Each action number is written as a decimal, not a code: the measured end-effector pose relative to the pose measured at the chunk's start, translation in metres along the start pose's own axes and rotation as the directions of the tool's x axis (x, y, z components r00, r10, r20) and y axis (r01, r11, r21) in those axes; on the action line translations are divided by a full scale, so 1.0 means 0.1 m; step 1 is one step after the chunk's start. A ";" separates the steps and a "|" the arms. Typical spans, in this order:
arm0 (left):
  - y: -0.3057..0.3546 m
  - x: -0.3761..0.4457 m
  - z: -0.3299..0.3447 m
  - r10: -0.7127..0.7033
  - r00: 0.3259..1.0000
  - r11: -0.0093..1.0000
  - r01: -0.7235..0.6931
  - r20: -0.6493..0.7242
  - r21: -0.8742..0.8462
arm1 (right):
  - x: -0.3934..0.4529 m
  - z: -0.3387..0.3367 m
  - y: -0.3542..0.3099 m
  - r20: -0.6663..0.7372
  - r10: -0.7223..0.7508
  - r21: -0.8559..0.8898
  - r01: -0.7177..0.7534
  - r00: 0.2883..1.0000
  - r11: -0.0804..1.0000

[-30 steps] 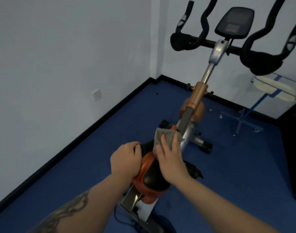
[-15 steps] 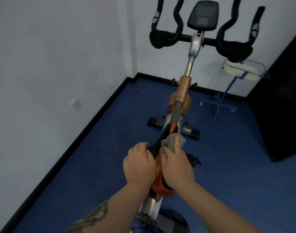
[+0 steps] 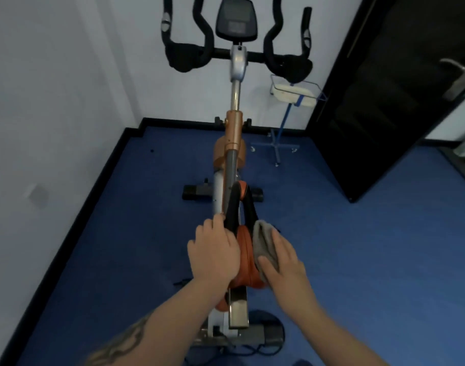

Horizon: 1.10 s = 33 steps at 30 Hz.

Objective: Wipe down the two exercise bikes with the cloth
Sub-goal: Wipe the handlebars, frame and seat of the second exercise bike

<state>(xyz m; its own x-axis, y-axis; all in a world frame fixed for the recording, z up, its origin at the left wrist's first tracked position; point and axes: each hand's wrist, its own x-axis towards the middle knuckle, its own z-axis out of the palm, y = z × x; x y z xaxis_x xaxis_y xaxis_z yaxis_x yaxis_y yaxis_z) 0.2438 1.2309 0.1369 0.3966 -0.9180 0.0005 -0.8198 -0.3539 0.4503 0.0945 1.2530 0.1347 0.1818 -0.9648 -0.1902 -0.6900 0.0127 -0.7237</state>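
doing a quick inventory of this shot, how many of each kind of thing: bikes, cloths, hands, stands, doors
exercise bike: 1
grey cloth: 1
hands: 2, the left hand on the saddle, the right hand pressing the cloth to it
blue stand holding a white tray: 1
dark door: 1
total: 6

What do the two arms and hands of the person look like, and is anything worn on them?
Both forearms are bare: no sleeves, gloves, watch or rings can be seen. The left forearm carries a dark tattoo with curling lines on its outer side. The left hand and the right hand show no markings. The right forearm is unmarked and slightly blurred.
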 end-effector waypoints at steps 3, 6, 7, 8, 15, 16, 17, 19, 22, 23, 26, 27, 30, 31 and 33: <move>0.02 0.01 0.00 0.024 1.000 1.000 -0.024 -0.002 -0.010 | 0.21 0.01 0.05 0.076 0.050 0.097 -0.057 0.996 0.994; 0.00 0.02 -0.01 0.027 1.000 0.999 -0.027 0.006 -0.031 | 0.56 -0.15 -0.17 0.124 0.145 0.263 -0.173 0.982 0.949; 0.00 0.02 -0.01 0.028 1.000 0.999 -0.028 0.007 -0.039 | 0.54 -0.14 -0.22 0.093 0.159 0.258 -0.178 0.983 0.950; -0.01 0.01 -0.01 0.032 0.999 0.998 -0.032 0.004 -0.045 | 0.44 -0.09 -0.21 0.034 0.151 0.177 -0.155 0.988 0.972; 0.01 -0.01 -0.02 0.052 0.999 0.998 -0.052 -0.011 -0.044 | 0.02 0.24 -0.22 -0.179 0.040 -0.227 -0.081 0.983 0.971; 0.01 -0.01 -0.01 0.048 0.999 0.998 -0.048 -0.009 -0.051 | 0.17 0.12 -0.26 -0.148 0.080 -0.197 -0.108 0.986 0.974; 0.00 0.00 -0.02 0.044 0.999 0.997 -0.044 -0.007 -0.057 | 0.25 0.05 -0.29 -0.123 0.111 -0.163 -0.130 0.986 0.978; 0.00 0.00 -0.02 0.041 0.999 0.996 -0.041 0.001 -0.075 | 0.10 0.12 -0.31 -0.121 0.082 -0.250 -0.110 0.989 0.962; -0.01 0.00 -0.03 0.035 0.999 0.997 -0.035 0.008 -0.075 | -0.40 0.35 -0.33 -0.101 -0.020 -0.449 -0.027 0.995 0.893; -0.01 0.01 -0.03 0.036 0.999 0.997 -0.035 0.011 -0.073 | -0.42 0.30 -0.35 -0.130 -0.019 -0.402 -0.035 0.991 0.915; 0.00 -0.01 -0.03 0.046 0.999 0.997 -0.045 0.012 -0.060 | -0.09 0.05 -0.36 -0.309 0.000 -0.066 -0.021 0.951 0.998; 0.00 -0.01 -0.03 0.043 0.999 0.997 -0.042 0.010 -0.065 | 0.03 0.05 -0.37 -0.324 0.066 0.018 -0.063 0.944 0.998; -0.01 0.00 -0.02 0.031 0.999 0.996 -0.030 0.014 -0.086 | 0.27 0.16 -0.38 -0.331 0.200 -0.080 -0.238 0.922 0.968; -0.01 0.00 -0.02 0.030 0.999 0.996 -0.029 0.015 -0.085 | 0.32 0.18 -0.39 -0.345 0.212 -0.105 -0.262 0.914 0.959; 0.00 0.00 -0.02 0.032 0.999 0.996 -0.031 0.010 -0.088 | 0.36 0.15 -0.41 -0.331 0.220 -0.094 -0.264 0.918 0.960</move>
<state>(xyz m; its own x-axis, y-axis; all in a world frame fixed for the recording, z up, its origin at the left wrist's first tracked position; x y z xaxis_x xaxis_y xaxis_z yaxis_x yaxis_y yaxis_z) 0.2448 1.2311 0.1389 0.3661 -0.9306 0.0062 -0.7924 -0.3082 0.5264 0.1401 1.2221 0.1474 -0.2169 -0.9694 -0.1148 -0.7761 0.2426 -0.5820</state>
